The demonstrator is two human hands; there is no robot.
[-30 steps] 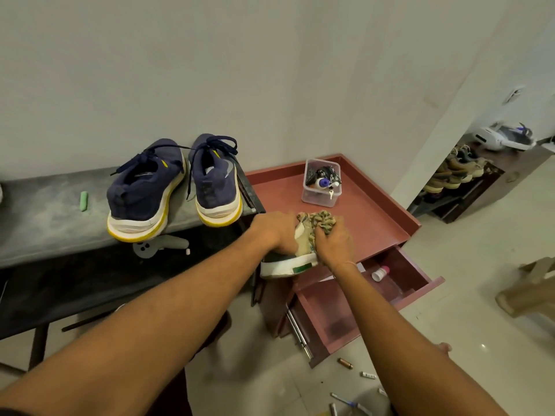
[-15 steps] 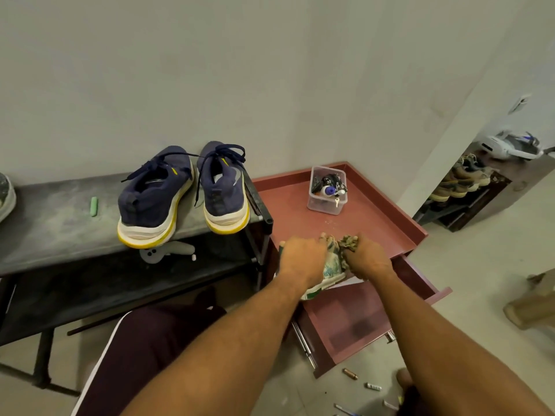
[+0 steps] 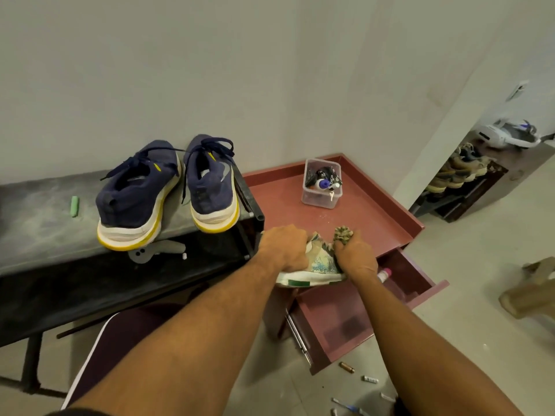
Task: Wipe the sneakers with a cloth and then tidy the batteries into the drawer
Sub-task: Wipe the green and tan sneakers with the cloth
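At the front edge of a reddish cabinet top, above its pulled-out drawer: a printed sneaker, clasped from above by the left hand. Against its side, a bunched cloth, balled tight in the curled fingers of the right hand. Down on the floor below the drawer, scattered batteries; on the dark bench to the left, a pair of navy sneakers.

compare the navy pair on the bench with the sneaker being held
The navy pair has yellow-edged soles; the held sneaker is pale and printed, with a green sole mark. The navy pair stands untouched on the bench; the held sneaker is gripped by the left hand while the right hand holds a cloth against it. Both have white soles.
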